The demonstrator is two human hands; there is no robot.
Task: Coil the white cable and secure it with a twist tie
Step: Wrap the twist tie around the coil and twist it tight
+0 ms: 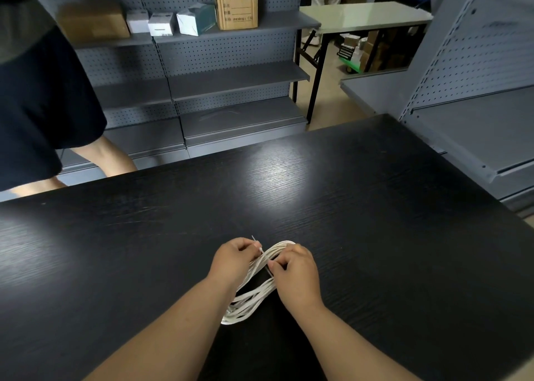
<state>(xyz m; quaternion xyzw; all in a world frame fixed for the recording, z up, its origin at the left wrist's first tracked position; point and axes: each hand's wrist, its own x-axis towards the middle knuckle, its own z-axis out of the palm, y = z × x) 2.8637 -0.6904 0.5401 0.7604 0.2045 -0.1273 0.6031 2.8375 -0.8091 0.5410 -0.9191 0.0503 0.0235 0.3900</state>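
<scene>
The white cable [250, 299] lies in a long oval coil of several loops on the black table [375, 207], near its front edge. A thin white twist tie [255, 241] crosses the coil's far part. My left hand [232, 260] pinches one end of the tie, whose tip sticks up past the fingers. My right hand [296, 273] pinches the tie's other end at the coil's right side. Both hands rest over the coil and hide parts of it.
A person in dark clothing [43, 92] stands at the table's far left corner. Grey pegboard shelves [231, 77] with cardboard boxes [235, 2] stand behind the table. More grey shelving [476, 106] is on the right, and a folding table [364, 15] stands further back.
</scene>
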